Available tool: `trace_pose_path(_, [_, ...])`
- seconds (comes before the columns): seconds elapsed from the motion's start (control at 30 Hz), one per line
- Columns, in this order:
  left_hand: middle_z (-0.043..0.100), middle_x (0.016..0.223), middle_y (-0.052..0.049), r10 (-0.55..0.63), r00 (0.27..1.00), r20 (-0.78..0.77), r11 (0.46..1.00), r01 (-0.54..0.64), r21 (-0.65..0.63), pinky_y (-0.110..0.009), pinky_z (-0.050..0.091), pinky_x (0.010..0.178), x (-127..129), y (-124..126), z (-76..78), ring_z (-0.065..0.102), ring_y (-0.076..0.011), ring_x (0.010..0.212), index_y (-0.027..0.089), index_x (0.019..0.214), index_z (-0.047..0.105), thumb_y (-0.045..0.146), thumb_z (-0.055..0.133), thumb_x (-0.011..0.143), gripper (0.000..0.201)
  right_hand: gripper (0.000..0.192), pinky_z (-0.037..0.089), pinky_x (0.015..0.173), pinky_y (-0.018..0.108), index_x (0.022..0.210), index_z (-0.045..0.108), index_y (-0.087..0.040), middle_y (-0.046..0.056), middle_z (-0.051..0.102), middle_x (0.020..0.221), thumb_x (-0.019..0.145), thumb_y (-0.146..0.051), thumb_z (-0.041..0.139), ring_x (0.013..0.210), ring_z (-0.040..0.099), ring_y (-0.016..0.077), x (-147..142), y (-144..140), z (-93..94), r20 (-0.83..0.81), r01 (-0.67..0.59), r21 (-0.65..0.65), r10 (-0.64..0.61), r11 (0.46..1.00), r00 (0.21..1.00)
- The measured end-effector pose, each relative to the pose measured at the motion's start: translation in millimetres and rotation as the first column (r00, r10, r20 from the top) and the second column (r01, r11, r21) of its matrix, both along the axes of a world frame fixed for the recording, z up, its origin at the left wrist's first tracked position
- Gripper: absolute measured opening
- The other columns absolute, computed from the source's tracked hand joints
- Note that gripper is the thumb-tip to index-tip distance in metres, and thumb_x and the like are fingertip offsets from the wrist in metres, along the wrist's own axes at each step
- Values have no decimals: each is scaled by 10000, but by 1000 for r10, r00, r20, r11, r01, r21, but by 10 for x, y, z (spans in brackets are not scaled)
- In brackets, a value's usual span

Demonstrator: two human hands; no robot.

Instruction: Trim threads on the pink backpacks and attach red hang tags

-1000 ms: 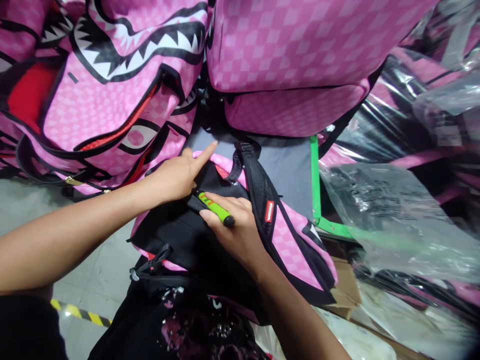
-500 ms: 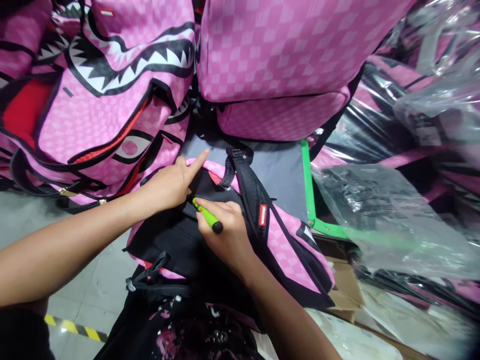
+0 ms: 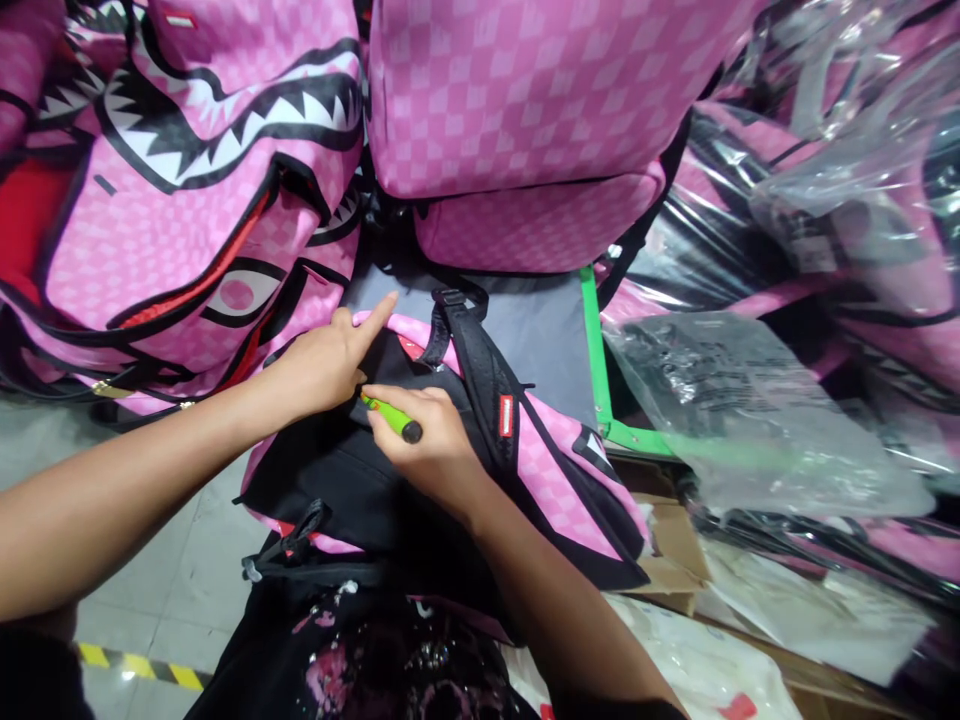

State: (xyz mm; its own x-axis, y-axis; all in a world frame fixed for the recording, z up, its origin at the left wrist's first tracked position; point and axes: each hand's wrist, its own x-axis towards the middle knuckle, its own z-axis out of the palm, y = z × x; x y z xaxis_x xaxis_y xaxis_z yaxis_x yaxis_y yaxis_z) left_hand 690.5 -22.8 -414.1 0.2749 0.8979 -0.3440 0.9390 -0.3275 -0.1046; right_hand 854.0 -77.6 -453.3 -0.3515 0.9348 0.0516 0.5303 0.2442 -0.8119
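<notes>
Backpack (image 3: 337,465) lies black side up on the grey table (image 3: 536,325); near its far edge the right hand (image 3: 435,440) has its fingers closed round a green marker (image 3: 391,417), black end toward the person, other end down by the left hand (image 3: 326,365); that one rests on the backpack, index finger stretched past the pink rim, the rest curled, and I can't tell whether they pinch cloth; beyond the backpack, a checked bag (image 3: 555,100); left of it, a shark bag (image 3: 161,260); right of it, plastic-wrapped bags (image 3: 712,185).
</notes>
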Motion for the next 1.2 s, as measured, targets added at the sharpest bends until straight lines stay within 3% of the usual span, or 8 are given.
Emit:
trace_pose_path(0.13, [518,1201,-160,-7,1000,-3,1000,7,11,-266,454,696,2,-12,17,674,-221,841,247,1569,-113,265,566,885,964,237,462,915,370,1048,747,-254,7,779,1004,854,-199,622,881,728,189,272,-63,54,89,6,11,-7,1000,996])
trace_pose_path(0.37, [516,1186,-152,5,1000,-1,1000,-5,23,-271,454,660,78,-74,49,674,-228,821,283,1557,-158,248,520,903,942,256,507,936,383,1127,717,-229,32,752,1118,911,-217,580,1023,704,200,786,-219,179,6,-15,84,15,996,1000])
trace_pose_path(0.57, [496,1225,-164,44,999,-12,999,-45,-3,-282,469,687,126,-75,77,674,-248,877,301,1555,-165,240,532,893,963,244,539,943,312,1055,749,-210,31,761,1083,889,-191,572,1004,715,179,692,12,282,55,-177,13,176,984,983])
trace_pose_path(0.67, [503,1209,-162,39,999,-18,999,-39,-1,-283,465,667,130,-67,84,675,-260,876,290,1559,-158,242,529,894,958,248,547,924,313,1039,762,-239,5,767,1064,861,-177,601,999,720,190,679,94,363,235,-211,-77,223,974,946])
trace_pose_path(0.8, [511,1189,-158,23,1000,-20,1000,-22,22,-273,451,623,136,-62,70,679,-251,832,274,1568,-127,254,529,891,944,257,526,897,393,1070,758,-229,36,769,1051,864,-182,612,968,728,232,691,68,406,459,-208,29,172,978,872])
trace_pose_path(0.9, [512,1190,-161,14,1000,-26,1000,-14,26,-271,448,613,133,-64,55,683,-248,826,272,1569,-122,259,506,900,918,261,510,918,384,1089,752,-214,39,764,1075,867,-179,619,996,719,217,631,37,380,437,-196,37,160,980,885])
trace_pose_path(1.07, [517,1195,-158,22,999,-28,999,-22,31,-269,456,631,120,-63,51,684,-245,842,277,1566,-130,260,519,893,935,263,497,969,365,1089,759,-222,34,763,1084,873,-194,611,1026,714,213,544,62,383,443,-132,-90,158,987,883])
trace_pose_path(1.2, [524,1192,-165,2,999,-34,1000,-2,26,-273,460,643,102,-31,54,685,-254,855,249,1570,-121,263,524,894,935,276,486,974,340,1115,749,-221,34,756,1111,881,-204,604,1044,707,206,554,83,364,419,-104,-83,129,991,899])
